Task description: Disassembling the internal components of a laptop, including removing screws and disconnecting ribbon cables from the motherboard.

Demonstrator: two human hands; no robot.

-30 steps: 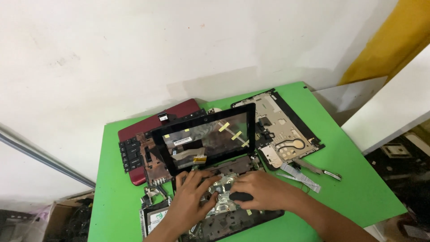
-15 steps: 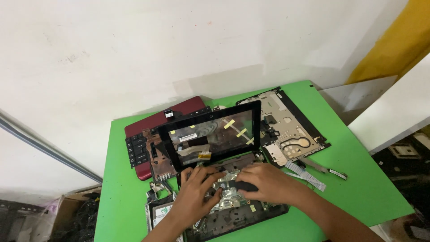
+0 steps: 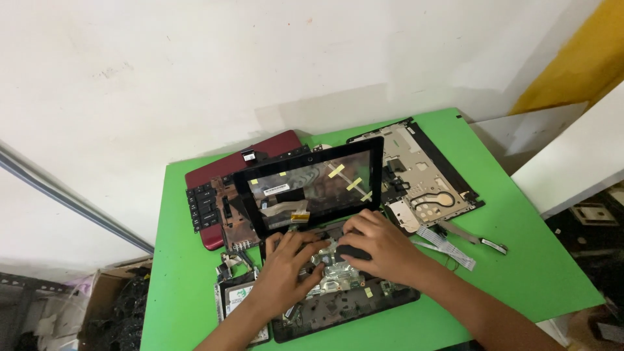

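Inside open laptop base (image 3: 383, 302), both hands' fingers (image 3: 305, 244) touch circuit board (image 3: 335, 276).

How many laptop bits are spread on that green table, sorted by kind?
Opened laptop base with upright screen frame: 1
Red casing with keyboard: 1
Grey inner chassis panel: 1
Flat drive: 1
Loose ribbon cable: 1
Total: 5

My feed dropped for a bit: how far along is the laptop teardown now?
Done: the red keyboard section and the grey inner frame lie apart on the green table. In hand: left hand and right hand work inside the open black base. Left: the screen panel stands on the base.
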